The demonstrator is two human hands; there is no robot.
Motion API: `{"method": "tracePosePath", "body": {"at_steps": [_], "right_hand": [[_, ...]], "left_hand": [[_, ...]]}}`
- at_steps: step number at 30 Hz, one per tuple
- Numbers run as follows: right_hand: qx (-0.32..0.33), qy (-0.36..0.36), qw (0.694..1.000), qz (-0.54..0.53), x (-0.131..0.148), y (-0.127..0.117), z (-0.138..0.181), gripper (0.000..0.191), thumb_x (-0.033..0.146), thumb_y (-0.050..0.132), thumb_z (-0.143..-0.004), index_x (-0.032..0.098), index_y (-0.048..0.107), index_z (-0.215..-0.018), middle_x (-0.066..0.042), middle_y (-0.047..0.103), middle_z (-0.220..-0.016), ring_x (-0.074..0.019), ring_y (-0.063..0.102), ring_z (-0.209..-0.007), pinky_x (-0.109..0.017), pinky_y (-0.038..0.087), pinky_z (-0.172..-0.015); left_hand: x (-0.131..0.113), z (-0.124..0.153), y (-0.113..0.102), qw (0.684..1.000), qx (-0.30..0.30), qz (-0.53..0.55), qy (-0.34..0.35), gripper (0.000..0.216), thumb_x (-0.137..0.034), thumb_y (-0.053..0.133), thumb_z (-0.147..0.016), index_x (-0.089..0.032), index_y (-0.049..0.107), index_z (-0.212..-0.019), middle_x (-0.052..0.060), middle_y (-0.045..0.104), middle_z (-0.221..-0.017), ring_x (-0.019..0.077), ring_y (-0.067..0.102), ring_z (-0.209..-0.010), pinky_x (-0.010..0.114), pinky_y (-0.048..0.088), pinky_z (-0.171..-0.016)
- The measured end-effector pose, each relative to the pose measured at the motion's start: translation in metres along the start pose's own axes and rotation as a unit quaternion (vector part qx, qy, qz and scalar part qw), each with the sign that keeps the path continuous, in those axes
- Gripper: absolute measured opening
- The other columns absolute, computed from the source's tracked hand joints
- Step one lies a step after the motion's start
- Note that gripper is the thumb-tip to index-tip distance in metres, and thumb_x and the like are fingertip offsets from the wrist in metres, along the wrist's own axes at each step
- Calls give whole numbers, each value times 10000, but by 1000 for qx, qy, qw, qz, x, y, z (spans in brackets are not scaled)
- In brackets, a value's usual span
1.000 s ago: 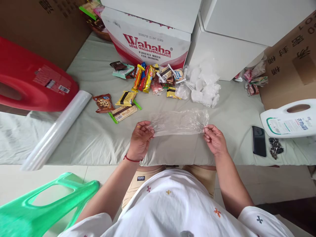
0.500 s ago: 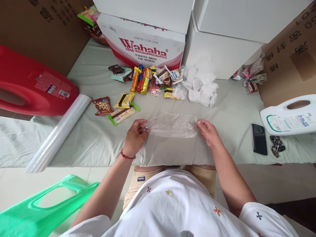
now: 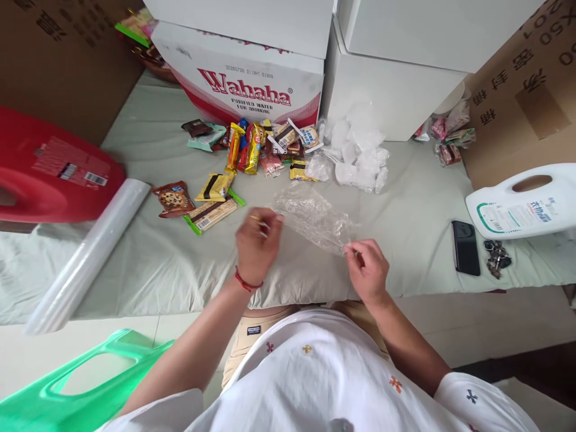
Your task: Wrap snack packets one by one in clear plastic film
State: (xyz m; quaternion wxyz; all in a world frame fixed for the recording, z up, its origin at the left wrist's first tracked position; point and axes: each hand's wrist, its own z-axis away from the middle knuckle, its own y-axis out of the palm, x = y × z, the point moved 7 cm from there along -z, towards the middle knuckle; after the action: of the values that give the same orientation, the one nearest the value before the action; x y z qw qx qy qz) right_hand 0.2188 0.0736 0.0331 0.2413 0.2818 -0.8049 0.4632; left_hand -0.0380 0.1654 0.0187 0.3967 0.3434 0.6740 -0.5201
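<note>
A clear plastic bag (image 3: 315,217) lies crumpled and slanted on the cloth-covered surface in front of me. My right hand (image 3: 368,270) pinches its near right corner between thumb and forefinger. At the bag's left end, my left hand (image 3: 258,243) is slightly blurred, its fingers curled and thumb tip against the film. Left of that hand lie a brown cookie packet (image 3: 172,199), a yellow packet (image 3: 215,187) and a wafer bar in a green-edged wrapper (image 3: 211,214). Beyond the bag is a pile of wrapped snacks (image 3: 254,147), beside a heap of small clear plastic pieces (image 3: 360,156).
A red jug (image 3: 58,168) and a roll of clear film (image 3: 90,255) are at left. On the right sit a white detergent bottle (image 3: 524,207), a phone (image 3: 466,247) and keys (image 3: 497,259). A Wahaba-style printed carton (image 3: 252,78) stands behind. A green plastic stool (image 3: 90,378) is below left.
The bag has turned from lying straight across to slanting down rightward. My right hand has moved left and nearer me; my left hand has shifted a little right. The view has tilted slightly.
</note>
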Motion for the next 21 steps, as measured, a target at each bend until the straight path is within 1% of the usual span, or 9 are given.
{"method": "tracePosePath", "body": {"at_steps": [2, 4, 7, 11, 13, 15, 17, 19, 21], "right_hand": [[47, -70, 996, 30, 18, 15, 9, 140, 170, 578, -991, 237, 699, -1017, -45, 697, -921, -155, 664, -800, -269, 517, -705], [90, -105, 989, 51, 26, 31, 16, 178, 160, 549, -1001, 234, 705, -1042, -48, 701, -916, -162, 670, -799, -275, 518, -709], [135, -123, 981, 59, 31, 47, 21, 193, 188, 533, -1007, 233, 717, -1046, -39, 683, -857, -168, 645, -741, -281, 510, -662], [189, -92, 976, -57, 31, 46, 25, 218, 156, 533, -982, 248, 695, -1095, -59, 677, -1038, -173, 680, -886, -285, 569, -754], [152, -63, 983, -81, 26, 34, 23, 277, 129, 519, -967, 254, 662, -1168, -85, 638, -1161, -180, 680, -953, -307, 586, -790], [99, -29, 994, -46, 18, 25, 18, 361, 151, 529, -963, 243, 594, -1306, -135, 576, -1295, -199, 671, -979, -340, 593, -767], [90, 6, 996, -16, 9, 25, 13, 466, 230, 587, -960, 221, 512, -1420, -178, 527, -1391, -219, 664, -987, -364, 591, -745], [122, 35, 992, -24, 1, 32, 7, 415, 304, 617, -965, 222, 565, -1368, -149, 617, -1285, -212, 664, -928, -353, 577, -734], [143, 62, 986, -53, -5, 38, 0, 214, 339, 600, -983, 240, 683, -1153, -73, 698, -1026, -185, 650, -821, -318, 548, -723]], "left_hand": [[-13, 28, 32, 985, 150, 69, -42, 324, -498, 542, -961, -208, 596, -828, 4, 614, -749, 152, 580, -700, 294, 473, -672], [-22, 50, 51, 971, 204, 101, -70, 375, -564, 516, -957, -205, 602, -888, 25, 659, -823, 168, 624, -769, 300, 489, -704], [-18, 65, 66, 968, 207, 103, -98, 363, -554, 611, -890, -204, 600, -986, 54, 689, -968, 187, 657, -855, 302, 500, -720], [-3, 69, 74, 966, 216, 93, -111, 205, -400, 560, -912, -214, 587, -830, 4, 648, -761, 158, 613, -703, 287, 467, -683], [3, 68, 72, 969, 205, 79, -111, 222, -376, 498, -940, -219, 563, -798, -13, 610, -686, 147, 567, -634, 282, 436, -649], [3, 67, 69, 976, 187, 56, -100, 225, -382, 472, -960, -223, 549, -821, -26, 579, -659, 141, 525, -595, 275, 396, -618], [0, 68, 67, 980, 177, 37, -83, 219, -386, 463, -973, -226, 549, -852, -42, 537, -627, 137, 487, -566, 272, 360, -599], [-4, 69, 67, 982, 176, 31, -66, 208, -390, 471, -977, -226, 564, -890, -53, 503, -605, 134, 463, -549, 270, 338, -590], [-4, 70, 67, 982, 174, 46, -61, 211, -402, 484, -974, -221, 579, -921, -58, 491, -602, 131, 447, -541, 266, 329, -581]]}}
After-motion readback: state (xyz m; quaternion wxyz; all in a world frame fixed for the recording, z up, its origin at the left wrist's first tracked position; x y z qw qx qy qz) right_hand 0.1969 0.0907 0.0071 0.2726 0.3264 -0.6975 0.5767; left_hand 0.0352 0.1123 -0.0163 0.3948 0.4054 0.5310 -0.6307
